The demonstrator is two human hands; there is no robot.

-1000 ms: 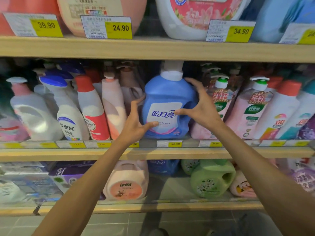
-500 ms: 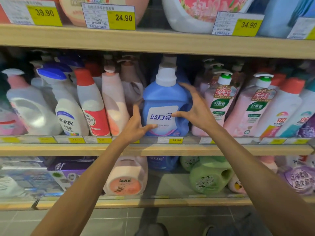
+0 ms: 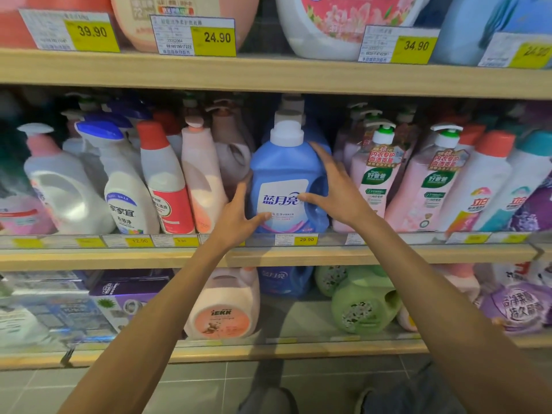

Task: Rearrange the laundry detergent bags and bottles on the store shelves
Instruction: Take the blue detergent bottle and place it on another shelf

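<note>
While the blue bottle point(image 3: 283, 174) stood upright at the front edge of the middle shelf point(image 3: 388, 255), both hands were laid against it, one on each side. The left hand point(image 3: 236, 216) lay flat against the bottle's lower left side, its fingers straight and pointing up and its thumb stretched across the bottom of the white label. The right hand point(image 3: 337, 189) was spread over the bottle's right shoulder and handle, the fingers fanned apart and reaching up toward the white cap point(image 3: 286, 134), the thumb resting on the right edge of the label. Neither hand was closed tight; the bottle sat between the two open palms.

Just below the bottle, a price tag point(image 3: 298, 239) on the shelf rail read 29.90. Right behind it stood more bottles with the same kind of cap. Just to its left were a pale pink bottle point(image 3: 203, 186) and then a white bottle with a red cap point(image 3: 167, 180), and farther left a spray bottle point(image 3: 125, 189) with a blue head. Just to the right of it, behind the right hand, stood a pink pump bottle point(image 3: 373, 180) with a green collar. On the shelf under the blue bottle sat a peach jug point(image 3: 224, 309) to the lower left and a green jug point(image 3: 364, 306) to the lower right.
</note>
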